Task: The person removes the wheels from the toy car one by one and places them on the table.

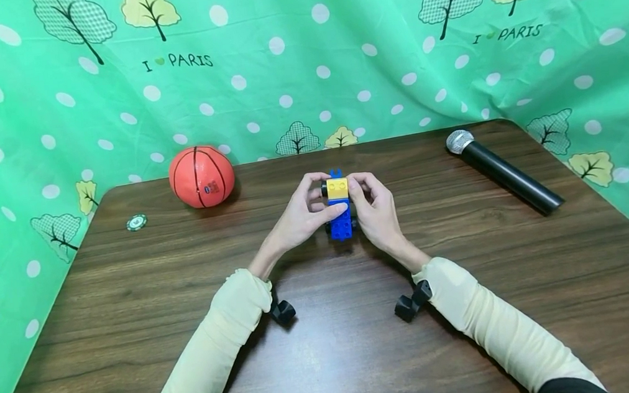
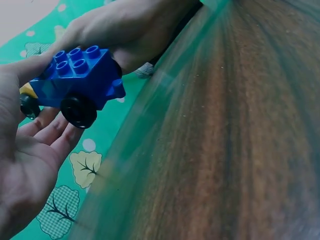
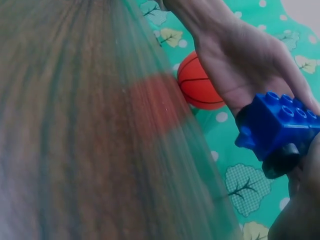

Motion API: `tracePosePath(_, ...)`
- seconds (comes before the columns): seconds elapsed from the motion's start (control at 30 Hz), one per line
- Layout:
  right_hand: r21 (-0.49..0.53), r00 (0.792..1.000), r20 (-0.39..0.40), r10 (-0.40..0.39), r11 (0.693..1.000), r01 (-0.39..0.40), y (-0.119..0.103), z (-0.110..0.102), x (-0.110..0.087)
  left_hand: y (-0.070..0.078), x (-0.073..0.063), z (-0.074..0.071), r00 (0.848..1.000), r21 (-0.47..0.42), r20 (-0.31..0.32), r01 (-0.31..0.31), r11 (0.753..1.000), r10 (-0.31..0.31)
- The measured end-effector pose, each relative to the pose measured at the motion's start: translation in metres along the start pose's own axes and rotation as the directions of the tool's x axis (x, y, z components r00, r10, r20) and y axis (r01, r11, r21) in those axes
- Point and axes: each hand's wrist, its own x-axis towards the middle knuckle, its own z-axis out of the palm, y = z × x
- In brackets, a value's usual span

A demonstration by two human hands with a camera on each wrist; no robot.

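Observation:
A toy car (image 1: 341, 225) of blue building blocks, with black wheels, is held between both hands above the table in the middle of the head view. A yellow block (image 1: 337, 187) sits toward its far end. My left hand (image 1: 300, 215) lays its thumb across the blue top, while its other fingers reach along the side and underneath. From the right, my right hand (image 1: 376, 211) pinches the car near the yellow block. Studs and a small hitch at the near end show in the left wrist view, where the blue body (image 2: 82, 87) faces the camera.
The brown wooden table (image 1: 316, 346) bears an orange-red toy basketball (image 1: 202, 177) at the back left. A green-and-white chip (image 1: 136, 222) lies farther left. At the back right lies a black microphone (image 1: 506, 173). A green printed cloth (image 1: 303, 66) hangs behind.

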Motion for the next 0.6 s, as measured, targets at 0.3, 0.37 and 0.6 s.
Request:
tracePosePath(0.3, -0.018, 0.998, -0.055, 0.008, 1.000, -0.009, -0.0017, 0.0014, -0.0023, -0.0035, 0.0002, 0.0059, 0.995, 0.121, -0.071, -0.065, 0.991, 0.074)
tracePosePath(0.37, -0.027, 0.998, -0.065, 0.005, 1.000, -0.006, -0.0022, 0.0016, -0.0022, -0.0030, 0.0000, 0.0066, 0.993, 0.137, -0.081, -0.069, 0.988, 0.080)
tracePosePath(0.6, 0.020, 0.987, -0.160, 0.020, 1.000, -0.017, -0.0028, 0.0022, 0.0008, -0.0004, 0.0000, 0.0044, 0.990, 0.234, -0.095, -0.079, 0.969, 0.104)
